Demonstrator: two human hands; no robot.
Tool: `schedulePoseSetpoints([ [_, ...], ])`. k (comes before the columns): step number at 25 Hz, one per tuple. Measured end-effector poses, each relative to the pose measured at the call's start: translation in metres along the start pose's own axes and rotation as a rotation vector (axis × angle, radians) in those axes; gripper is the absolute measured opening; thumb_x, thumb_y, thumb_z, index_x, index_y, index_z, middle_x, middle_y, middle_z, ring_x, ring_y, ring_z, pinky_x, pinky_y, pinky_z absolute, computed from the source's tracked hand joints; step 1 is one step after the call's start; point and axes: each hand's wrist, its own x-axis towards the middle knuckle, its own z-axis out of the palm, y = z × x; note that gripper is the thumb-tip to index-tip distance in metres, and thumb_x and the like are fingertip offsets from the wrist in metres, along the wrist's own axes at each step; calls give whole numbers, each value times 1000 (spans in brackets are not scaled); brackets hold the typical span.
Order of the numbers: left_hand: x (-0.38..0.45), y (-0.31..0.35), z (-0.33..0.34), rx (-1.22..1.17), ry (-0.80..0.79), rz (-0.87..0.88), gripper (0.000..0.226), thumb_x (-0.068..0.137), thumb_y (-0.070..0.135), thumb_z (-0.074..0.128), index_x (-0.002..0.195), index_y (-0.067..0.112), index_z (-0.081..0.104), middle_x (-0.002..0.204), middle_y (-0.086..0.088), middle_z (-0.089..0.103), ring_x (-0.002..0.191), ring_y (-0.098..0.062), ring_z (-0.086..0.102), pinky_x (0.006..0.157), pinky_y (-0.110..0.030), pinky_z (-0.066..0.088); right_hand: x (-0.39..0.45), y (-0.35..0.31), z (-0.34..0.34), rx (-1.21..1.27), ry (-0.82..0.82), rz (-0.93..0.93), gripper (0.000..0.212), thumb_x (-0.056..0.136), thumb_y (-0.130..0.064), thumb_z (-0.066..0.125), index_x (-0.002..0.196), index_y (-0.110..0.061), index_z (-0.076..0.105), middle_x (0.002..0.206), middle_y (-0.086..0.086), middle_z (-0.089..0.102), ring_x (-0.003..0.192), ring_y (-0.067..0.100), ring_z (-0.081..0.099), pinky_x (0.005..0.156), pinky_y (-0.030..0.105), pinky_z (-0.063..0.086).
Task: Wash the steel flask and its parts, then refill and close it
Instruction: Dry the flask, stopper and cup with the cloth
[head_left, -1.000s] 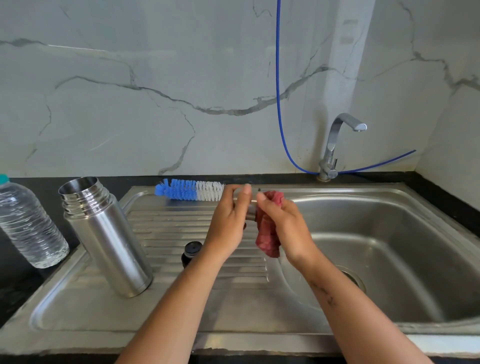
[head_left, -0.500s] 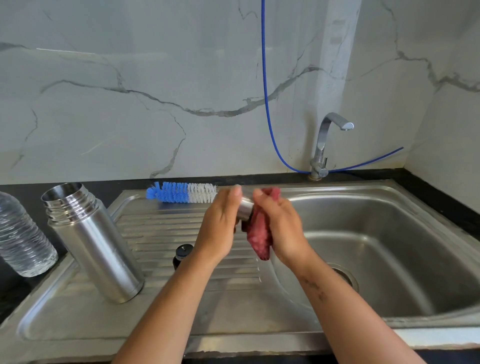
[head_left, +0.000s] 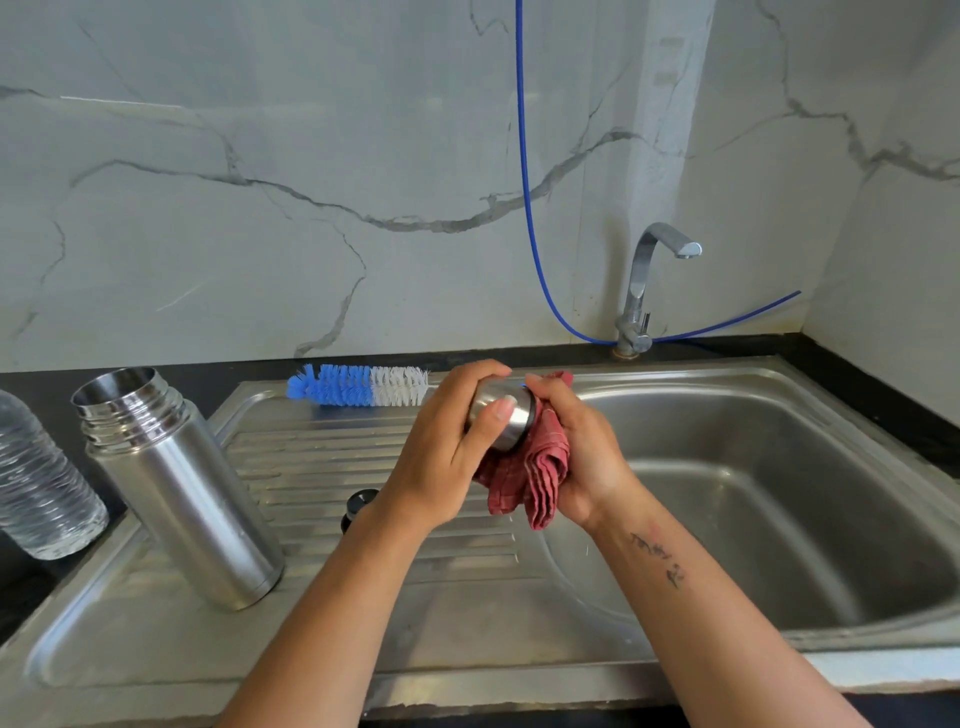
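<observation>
a steel cap (head_left: 503, 417) is held above the drainboard, near centre of view, just left of the basin (head_left: 779, 519). the left hand (head_left: 447, 457) is wrapped round it, fingers (head_left: 498, 413) curled and clamped on the cap's side, thumb across the front. the right hand (head_left: 582, 457) is at 3 o'clock of the cap, its fingers clamped on a red cloth (head_left: 530, 478) that is pressed against the cap's right end; folds of the cloth hang below both hands.

the flask (head_left: 176, 488) is stood upright and uncapped on the drainboard at 9 o'clock of the hands, well apart from them, threaded mouth open. a clear bottle (head_left: 41, 483) is seen just beyond it at 9 o'clock, on the black desk (head_left: 31, 587), partly cut by the frame edge.

a black stopper (head_left: 358, 506) is partly hidden behind the left wrist, on the ribbed drainboard at 7 o'clock of the cap.

a brush (head_left: 358, 385), blue and white bristles, is laid along the sink's (head_left: 467, 649) back rim at 10 o'clock of the hands; its handle end is hidden behind them.

a tap (head_left: 647, 291) is mounted at 1 o'clock, behind the basin. a blue hose (head_left: 524, 171) is run down the marble wall to the tap's base.
</observation>
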Motion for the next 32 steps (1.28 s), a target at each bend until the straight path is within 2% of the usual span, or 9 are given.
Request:
schedulePoseSetpoints([
  [2,3,3,-2,-33,-71,-81,47,102,57,38,127,24,60,115,5,69,107,-14,65,92,-30,52,-1,-3,-2,-53,41,-40,32,93,-26,66,107,3,67,96,25,65,93,39,65,96,69,50],
  [4,3,0,0,-103,-96,-425,76,95,81,22,118,24,67,109,-5,72,100,-17,69,94,-38,54,0,-4,-1,-308,87,-192,34,100,-25,61,76,-2,58,68,15,56,65,25,57,70,53,59],
  [6,3,-4,2,-88,-73,-590,87,89,88,17,107,21,71,99,-17,70,89,-21,71,90,-45,56,-4,1,4,-516,55,-279,43,104,-23,57,64,-13,45,54,1,43,52,16,44,53,38,47],
  [12,-1,-4,2,46,6,-6,46,104,55,32,123,21,58,84,11,63,75,-7,60,70,-31,50,-11,-15,4,-163,65,47,25,99,-28,62,97,-3,59,66,16,53,47,29,54,45,40,55],
  [17,3,-10,8,-153,-75,-548,92,84,92,21,93,12,64,75,-1,61,77,-19,61,76,-38,55,-7,-5,5,-588,132,-173,35,102,-30,59,71,-13,52,59,9,44,51,27,50,54,54,54],
  [20,-2,-7,4,58,79,-36,48,105,52,30,99,15,60,82,3,60,75,-16,58,68,-29,46,-10,-11,11,-188,78,-15,22,102,-22,57,85,-8,57,62,9,51,42,19,54,41,30,50],
  [22,-1,-6,2,19,52,73,42,106,43,33,112,12,62,92,0,65,82,-15,62,71,-28,48,-16,-18,13,-33,20,41,21,102,-19,56,89,-3,60,64,11,57,41,17,58,40,26,50],
  [27,1,-2,8,-236,-45,-578,96,84,91,23,85,4,62,69,-11,62,66,-16,58,67,-40,50,-5,-5,4,-603,120,-219,45,103,-23,58,57,-23,58,53,0,50,49,18,52,63,50,56],
  [32,-4,-9,2,66,106,73,52,106,53,33,103,11,63,69,6,57,61,-15,54,55,-38,45,-6,-10,4,-40,34,131,19,99,-22,59,104,-4,60,78,17,51,46,21,54,42,28,50],
])
